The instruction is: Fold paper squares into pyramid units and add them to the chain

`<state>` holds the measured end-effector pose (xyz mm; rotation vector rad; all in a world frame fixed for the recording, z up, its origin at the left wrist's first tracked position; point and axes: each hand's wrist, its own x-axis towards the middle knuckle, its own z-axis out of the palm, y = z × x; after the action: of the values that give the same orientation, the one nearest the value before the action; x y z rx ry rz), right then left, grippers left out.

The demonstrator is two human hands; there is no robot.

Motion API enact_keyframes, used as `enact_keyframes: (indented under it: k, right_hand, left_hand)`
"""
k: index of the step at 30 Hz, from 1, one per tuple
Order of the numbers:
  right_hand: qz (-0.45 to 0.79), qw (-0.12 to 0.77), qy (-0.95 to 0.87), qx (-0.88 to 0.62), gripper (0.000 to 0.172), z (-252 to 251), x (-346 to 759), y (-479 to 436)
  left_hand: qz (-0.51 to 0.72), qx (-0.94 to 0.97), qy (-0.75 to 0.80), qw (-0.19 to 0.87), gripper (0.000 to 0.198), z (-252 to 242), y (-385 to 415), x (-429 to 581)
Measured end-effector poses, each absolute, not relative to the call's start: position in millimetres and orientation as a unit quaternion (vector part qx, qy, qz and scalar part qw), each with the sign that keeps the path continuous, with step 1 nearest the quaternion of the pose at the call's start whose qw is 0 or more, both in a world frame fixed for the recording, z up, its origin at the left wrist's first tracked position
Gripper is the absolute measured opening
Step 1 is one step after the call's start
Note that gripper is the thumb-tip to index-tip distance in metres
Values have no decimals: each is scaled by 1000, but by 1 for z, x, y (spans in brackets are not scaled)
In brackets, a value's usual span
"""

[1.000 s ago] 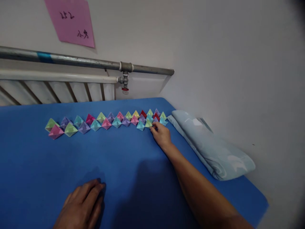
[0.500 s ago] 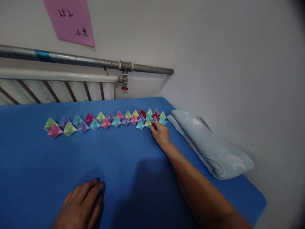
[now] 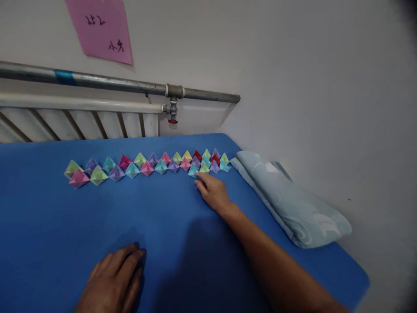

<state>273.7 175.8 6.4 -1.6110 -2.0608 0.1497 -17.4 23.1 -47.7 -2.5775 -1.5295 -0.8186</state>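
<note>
Below pale walls [image 3: 299,87], a blue surface [image 3: 156,208]; at right, a folded light-blue blanket [image 3: 289,195]. Left grip [image 3: 109,278] half open, palm down; right grip [image 3: 213,192] slightly parted at the front cyan paper boat [image 3: 192,171], hold impossible to tell; more paper boats [image 3: 147,168] behind and leftward.

Paper pieces [image 3: 147,168] in rows on the flat surface [image 3: 65,226], radiator [image 3: 110,122] behind, cloth bundle [image 3: 293,200] to the right.

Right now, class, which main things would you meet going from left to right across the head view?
Left hand → red valve handle → yellow folded paper → right hand → light-blue folded cloth.
</note>
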Motion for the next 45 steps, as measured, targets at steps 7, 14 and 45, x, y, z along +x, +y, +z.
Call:
enact_keyframes:
  k: [7, 14, 45]
  right_hand:
    - [47, 47, -779, -624, 38, 21, 230, 170]
    - [52, 31, -768, -638, 37, 27, 228, 176]
    - [27, 68, -787, -612, 36, 7, 237, 175]
  left_hand:
    - [-289, -828, -479, 39, 35, -41, 26, -14]
    - [-283, -823, -491, 26, 38, -42, 26, -14]
    - [-262, -824, -502, 17, 28, -44, 23, -9]
